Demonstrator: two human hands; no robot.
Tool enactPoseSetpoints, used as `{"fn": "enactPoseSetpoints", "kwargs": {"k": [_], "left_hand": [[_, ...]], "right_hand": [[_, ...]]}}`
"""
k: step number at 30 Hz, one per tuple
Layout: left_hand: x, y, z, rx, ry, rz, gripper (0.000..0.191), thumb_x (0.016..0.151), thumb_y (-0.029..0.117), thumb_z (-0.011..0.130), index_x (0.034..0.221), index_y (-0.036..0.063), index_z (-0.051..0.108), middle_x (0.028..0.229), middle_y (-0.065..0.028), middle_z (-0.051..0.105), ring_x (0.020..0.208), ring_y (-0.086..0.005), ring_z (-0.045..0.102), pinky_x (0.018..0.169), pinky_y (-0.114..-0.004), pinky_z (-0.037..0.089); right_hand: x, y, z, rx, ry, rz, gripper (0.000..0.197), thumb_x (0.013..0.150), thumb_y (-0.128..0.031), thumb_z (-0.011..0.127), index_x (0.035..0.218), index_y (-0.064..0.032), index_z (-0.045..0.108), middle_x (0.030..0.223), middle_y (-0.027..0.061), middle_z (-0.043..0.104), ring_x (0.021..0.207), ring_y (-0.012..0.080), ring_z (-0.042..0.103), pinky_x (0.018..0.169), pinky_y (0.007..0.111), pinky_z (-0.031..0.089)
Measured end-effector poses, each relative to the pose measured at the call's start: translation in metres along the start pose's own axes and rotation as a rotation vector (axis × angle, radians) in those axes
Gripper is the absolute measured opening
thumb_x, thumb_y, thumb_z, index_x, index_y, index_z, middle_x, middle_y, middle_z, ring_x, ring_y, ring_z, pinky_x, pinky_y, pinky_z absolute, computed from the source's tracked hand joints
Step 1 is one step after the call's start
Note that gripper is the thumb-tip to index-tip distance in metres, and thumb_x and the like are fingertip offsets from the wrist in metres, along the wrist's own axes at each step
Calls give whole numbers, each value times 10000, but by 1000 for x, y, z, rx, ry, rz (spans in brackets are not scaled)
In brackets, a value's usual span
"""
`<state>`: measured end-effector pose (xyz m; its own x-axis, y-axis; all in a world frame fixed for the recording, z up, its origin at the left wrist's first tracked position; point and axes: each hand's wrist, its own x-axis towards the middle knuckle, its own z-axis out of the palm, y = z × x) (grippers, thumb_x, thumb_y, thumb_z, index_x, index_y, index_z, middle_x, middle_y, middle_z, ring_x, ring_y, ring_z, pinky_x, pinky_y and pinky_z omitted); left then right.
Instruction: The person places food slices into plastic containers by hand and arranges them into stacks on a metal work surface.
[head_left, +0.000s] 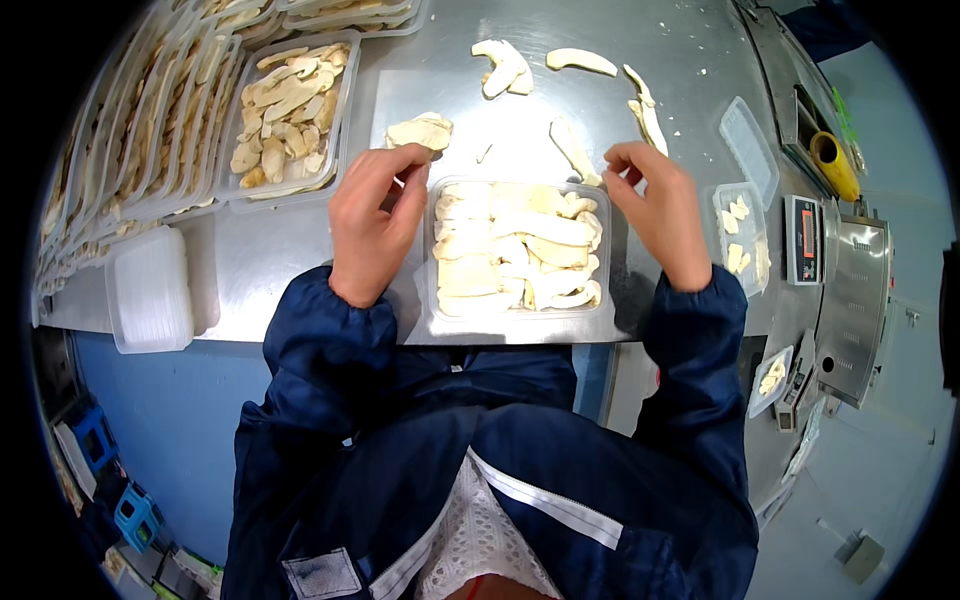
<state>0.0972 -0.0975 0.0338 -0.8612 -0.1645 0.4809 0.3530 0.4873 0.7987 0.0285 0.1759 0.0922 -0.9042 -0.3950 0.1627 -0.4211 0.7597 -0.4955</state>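
Note:
In front of me a clear plastic tray (433, 247) holds neatly layered pale slices (544, 229), which look like mushroom. My left hand (375, 217) hovers by the tray's upper left corner, fingers curled and thumb slightly apart, with nothing visible in its grasp. Just beyond its fingertips lies a wide slice (420, 132). My right hand (658, 202) is at the upper right corner, thumb and index finger a little apart. Its fingertips are close to the lower end of a long slice (572, 150); whether they touch is hard to see.
Loose slices (504, 67) lie across the steel table (420, 45). Filled trays (292, 112) are stacked at the left, near nested empty trays (150, 289). At the right are a small tray of pieces (739, 232), a lid (750, 150) and a digital scale (802, 240).

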Motion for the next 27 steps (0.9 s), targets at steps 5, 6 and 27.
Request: {"fn": "enactPoseSetpoints", "kwargs": {"k": [5, 6, 27], "left_hand": [[1, -4, 3, -23, 10, 5, 162, 858, -51, 654, 1014, -8, 649, 855, -77, 645, 693, -150, 571, 622, -254, 466], [1, -5, 3, -22, 15, 9, 176, 846, -56, 658, 1012, 3, 652, 853, -86, 644, 686, -165, 582, 595, -259, 475], [1, -7, 2, -12, 8, 39, 187, 834, -64, 657, 1004, 14, 652, 833, -94, 637, 670, -189, 583, 567, -271, 476]], "right_hand": [[30, 14, 8, 3, -171, 92, 209, 773, -125, 761, 906, 1, 662, 762, 86, 663, 670, 164, 597, 613, 283, 474], [33, 10, 10, -75, -180, 79, 202, 762, -119, 761, 897, -6, 662, 750, 85, 661, 669, 170, 598, 617, 281, 477], [52, 53, 18, -230, -25, -281, 255, 786, -72, 678, 1035, -105, 723, 1005, 96, 657, 974, 292, 599, 865, 359, 492]]}}
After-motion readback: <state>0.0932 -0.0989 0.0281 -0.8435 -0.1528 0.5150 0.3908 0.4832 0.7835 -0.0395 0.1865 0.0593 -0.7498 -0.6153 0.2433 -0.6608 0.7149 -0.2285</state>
